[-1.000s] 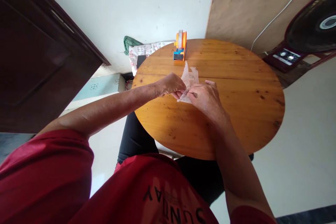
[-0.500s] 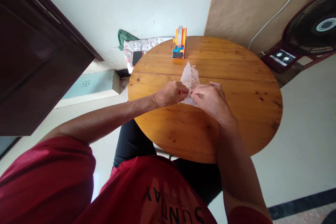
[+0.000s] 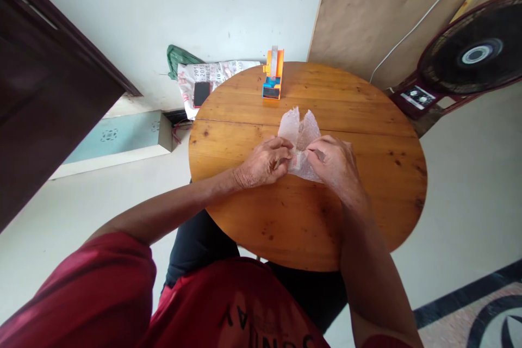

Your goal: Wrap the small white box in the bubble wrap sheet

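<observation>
- My left hand (image 3: pixel 267 163) is pinching the left side of a crumpled, translucent wrap (image 3: pixel 311 131) between thumb and fingers.
- My right hand (image 3: pixel 336 166) is gripping its right side with thumb and fingertips.
- The wrap is spreading between my hands over the round wooden table (image 3: pixel 375 174), its far end parting into two flaps.
- Beyond it, an orange and blue tape dispenser (image 3: pixel 279 68) is standing near the table's far edge.

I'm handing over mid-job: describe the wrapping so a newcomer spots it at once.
Find the rounded wooden table. Near its middle, between the left hand and the right hand, is the wrapping. It is a whitish, see-through, crinkled sheet with ragged edges, unlike the orange-and-blue tape dispenser standing farther back.
</observation>
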Demonstrator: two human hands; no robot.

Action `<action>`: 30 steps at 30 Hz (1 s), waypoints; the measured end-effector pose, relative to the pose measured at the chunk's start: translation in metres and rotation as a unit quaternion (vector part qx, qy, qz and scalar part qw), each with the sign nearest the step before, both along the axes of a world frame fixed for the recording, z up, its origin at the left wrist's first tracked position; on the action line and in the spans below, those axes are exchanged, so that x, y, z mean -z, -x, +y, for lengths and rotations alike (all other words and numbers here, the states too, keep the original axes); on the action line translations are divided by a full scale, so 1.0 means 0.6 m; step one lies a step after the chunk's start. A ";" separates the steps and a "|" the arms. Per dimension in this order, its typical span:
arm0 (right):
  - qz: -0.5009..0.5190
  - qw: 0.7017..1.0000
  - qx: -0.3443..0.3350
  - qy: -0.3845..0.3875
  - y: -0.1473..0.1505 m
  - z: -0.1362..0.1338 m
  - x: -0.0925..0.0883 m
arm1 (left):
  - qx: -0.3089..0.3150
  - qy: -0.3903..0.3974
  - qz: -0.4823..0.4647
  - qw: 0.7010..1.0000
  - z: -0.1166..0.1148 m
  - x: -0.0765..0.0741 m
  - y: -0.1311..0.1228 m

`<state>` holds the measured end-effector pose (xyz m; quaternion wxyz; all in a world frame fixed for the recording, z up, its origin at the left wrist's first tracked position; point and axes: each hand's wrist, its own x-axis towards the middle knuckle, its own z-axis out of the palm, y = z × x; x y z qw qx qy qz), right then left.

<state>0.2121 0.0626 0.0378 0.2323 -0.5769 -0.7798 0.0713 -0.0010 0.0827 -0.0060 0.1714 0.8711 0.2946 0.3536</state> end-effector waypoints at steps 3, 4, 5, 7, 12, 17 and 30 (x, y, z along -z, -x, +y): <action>0.015 0.999 0.038 -0.019 -0.002 0.001 0.009 | -0.008 0.008 -0.038 0.999 -0.006 0.013 -0.008; 0.019 0.998 0.047 -0.023 -0.003 0.001 0.010 | -0.013 0.011 -0.046 0.999 -0.007 0.016 -0.010; 0.025 0.998 0.054 -0.026 -0.003 0.001 0.012 | -0.016 0.010 -0.053 0.998 -0.009 0.018 -0.012; 0.041 0.996 0.067 -0.032 -0.004 0.002 0.013 | -0.016 0.000 -0.060 0.998 -0.010 0.021 -0.014; 0.083 0.992 0.097 -0.009 -0.013 0.004 0.006 | -0.010 -0.009 -0.058 0.998 -0.008 0.022 -0.013; 0.163 0.978 0.083 0.097 -0.029 -0.001 -0.010 | -0.020 -0.015 -0.039 0.999 -0.008 0.025 -0.014; 0.034 0.992 -0.005 0.124 -0.021 0.002 0.023 | -0.031 -0.050 -0.023 0.998 -0.006 0.033 -0.014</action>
